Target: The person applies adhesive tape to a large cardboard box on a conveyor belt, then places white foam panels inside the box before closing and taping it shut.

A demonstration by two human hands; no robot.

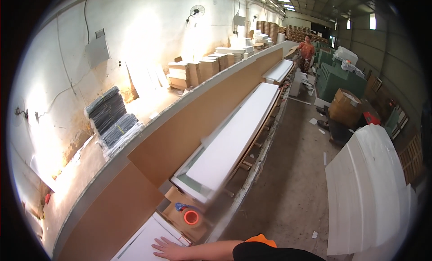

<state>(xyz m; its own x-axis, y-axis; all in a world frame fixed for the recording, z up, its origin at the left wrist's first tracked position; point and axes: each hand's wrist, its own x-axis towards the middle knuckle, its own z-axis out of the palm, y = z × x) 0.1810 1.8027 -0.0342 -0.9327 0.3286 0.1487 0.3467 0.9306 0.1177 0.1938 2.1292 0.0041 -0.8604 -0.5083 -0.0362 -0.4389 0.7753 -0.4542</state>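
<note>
My right hand (167,249) lies flat with spread fingers on a white panel or sheet (143,237) at the lower edge. Its bare forearm and black sleeve come in from the lower right. My left hand is out of sight. Just beyond the right hand, an orange-red ring like a tape roll core (191,217) sits on brown cardboard beside a crumpled blue piece (181,207). Farther along, a long white panel (234,139) rests in a shallow tray-like frame (182,182) with a green strip showing.
A long brown board wall (193,121) runs along the left of the line. White sheets (364,189) stand stacked at right. A cardboard box (344,105) and green stacks (335,83) lie beyond. Another person (306,51) stands at the far end.
</note>
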